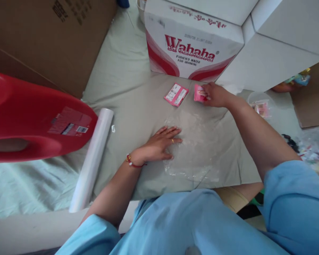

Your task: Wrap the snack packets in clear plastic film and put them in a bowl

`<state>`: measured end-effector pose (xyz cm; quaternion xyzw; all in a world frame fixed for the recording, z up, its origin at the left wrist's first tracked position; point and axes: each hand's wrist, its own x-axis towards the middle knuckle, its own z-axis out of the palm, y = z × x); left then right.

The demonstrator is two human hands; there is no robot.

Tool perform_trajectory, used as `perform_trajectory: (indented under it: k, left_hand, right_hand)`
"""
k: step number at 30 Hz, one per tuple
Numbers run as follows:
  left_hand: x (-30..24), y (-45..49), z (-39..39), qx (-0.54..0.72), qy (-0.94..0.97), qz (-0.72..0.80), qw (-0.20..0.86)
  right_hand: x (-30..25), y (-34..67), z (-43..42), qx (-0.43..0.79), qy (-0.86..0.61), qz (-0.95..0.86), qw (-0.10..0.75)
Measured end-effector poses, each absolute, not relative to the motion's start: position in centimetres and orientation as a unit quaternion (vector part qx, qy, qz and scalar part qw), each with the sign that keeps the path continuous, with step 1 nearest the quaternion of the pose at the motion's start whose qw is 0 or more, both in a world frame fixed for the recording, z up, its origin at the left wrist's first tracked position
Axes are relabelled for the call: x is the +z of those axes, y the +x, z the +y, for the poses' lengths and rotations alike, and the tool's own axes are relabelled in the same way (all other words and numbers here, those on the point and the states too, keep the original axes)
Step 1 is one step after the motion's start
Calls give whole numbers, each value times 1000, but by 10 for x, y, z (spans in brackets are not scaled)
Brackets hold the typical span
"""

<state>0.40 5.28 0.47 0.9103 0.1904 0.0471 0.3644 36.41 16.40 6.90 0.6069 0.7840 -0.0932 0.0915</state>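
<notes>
My left hand (163,143) lies flat with its fingers spread, resting on the left edge of a clear plastic bag (196,152). The bag is spread on the pale green cloth (133,124). Up and to the right, my right hand (215,95) has its fingers closed on a small pink packet (199,93), partly covered by the fingers. Just left of it, a second pink packet (177,94) with a white printed label lies on the cloth, apart from both hands.
A Wahaha water carton (191,46) stands at the back. To the left are a red plastic container (37,117), a roll of clear film (91,159) and a brown cardboard box (50,42). On the right sit a clear round tub (260,104) and a bag of mixed items (315,147).
</notes>
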Motion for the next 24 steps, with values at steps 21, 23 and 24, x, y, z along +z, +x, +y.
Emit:
perform_trajectory:
  k: [21,23,24]
  left_hand:
    - [0,9,52,38,908,216,357]
    - [0,8,52,38,909,212,356]
    - [0,8,52,38,909,212,356]
  right_hand:
    - [44,304,164,-484,690,304,-444]
    - [40,282,157,-537,655,302,-438]
    - [37,273,155,-552,646,312,-424]
